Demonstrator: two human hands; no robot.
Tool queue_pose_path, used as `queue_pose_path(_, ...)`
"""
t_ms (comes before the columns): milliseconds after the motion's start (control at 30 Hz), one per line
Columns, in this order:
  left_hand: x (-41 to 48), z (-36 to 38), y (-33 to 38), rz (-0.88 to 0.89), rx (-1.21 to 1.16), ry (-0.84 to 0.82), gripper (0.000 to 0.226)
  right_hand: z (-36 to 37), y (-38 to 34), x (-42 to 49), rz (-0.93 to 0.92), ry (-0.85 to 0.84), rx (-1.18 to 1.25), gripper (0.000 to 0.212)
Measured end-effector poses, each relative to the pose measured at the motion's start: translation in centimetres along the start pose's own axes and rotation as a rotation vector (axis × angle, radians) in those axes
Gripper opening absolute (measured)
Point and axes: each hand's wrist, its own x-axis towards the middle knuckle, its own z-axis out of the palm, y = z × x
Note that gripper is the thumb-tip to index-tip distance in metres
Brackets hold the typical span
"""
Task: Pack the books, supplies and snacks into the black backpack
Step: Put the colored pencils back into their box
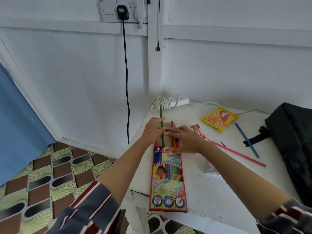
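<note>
Cardboard printed in bright colours forms the long flat pencil box (168, 179). It lies on the white painted table (219, 196) close to the left edge, and its near end reaches the front edge. The far end of the box is open. The left hand (153, 128) pinches a thin green pencil (161, 125) in its fingertips, and the lower end of the pencil is inside the opening. The right hand (185, 141) rests on the open end, with its fingers straight and close together and the thumb on the printed front. The soft black backpack (293, 146) is at the right side of the table, well apart from the box. Between them lie a pink pencil (239, 155) and a blue pencil (247, 141), with bare table around them. A glossy yellow snack packet (220, 118) lies near the wall.
</note>
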Motion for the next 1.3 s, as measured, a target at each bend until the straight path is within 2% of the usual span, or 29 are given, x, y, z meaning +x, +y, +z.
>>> queue_pose_path(167, -0.1, 0.1, -0.2, 0.003, 0.035, -0.012, 0.051, 0.3, -0.3, 0.0, -0.036, 0.11, 0.069, 0.075)
queue_pose_path(300, -0.1, 0.1, -0.3, 0.002, 0.059, -0.016, 0.051, 0.5, -0.1, -0.1, -0.013, 0.124, -0.003, 0.082)
queue_pose_path(533, 0.0, 0.3, 0.2, 0.024, 0.052, 0.008, 0.05, 0.6, -0.3, -0.3, -0.045, 0.195, 0.022, 0.061)
queue_pose_path(600, 0.0, 0.4, 0.1, 0.038, 0.046, 0.024, 0.05, 0.8, -0.3, -0.5, -0.025, 0.208, 0.05, 0.067)
queue_pose_path(733, 0.2, 0.7, -0.2, 0.048, 0.046, 0.045, 0.049, 0.7, -0.4, -0.5, 0.047, 0.123, 0.015, 0.086)
queue_pose_path(967, 0.5, 1.5, -0.5, 0.059, 0.14, 0.14, 0.048, 0.6, -0.7, -0.6, -0.015, 0.152, 0.043, 0.059)
queue_pose_path(1167, 0.2, 2.1, -0.6, 0.015, 0.247, -0.012, 0.047, 0.7, -0.9, -1.0, 0.022, 0.193, 0.045, 0.076)
queue_pose_path(1300, -0.1, 1.9, -0.2, 0.041, 0.415, -0.167, 0.04, 0.6, -1.0, -1.1, 0.076, 0.197, 0.061, 0.082)
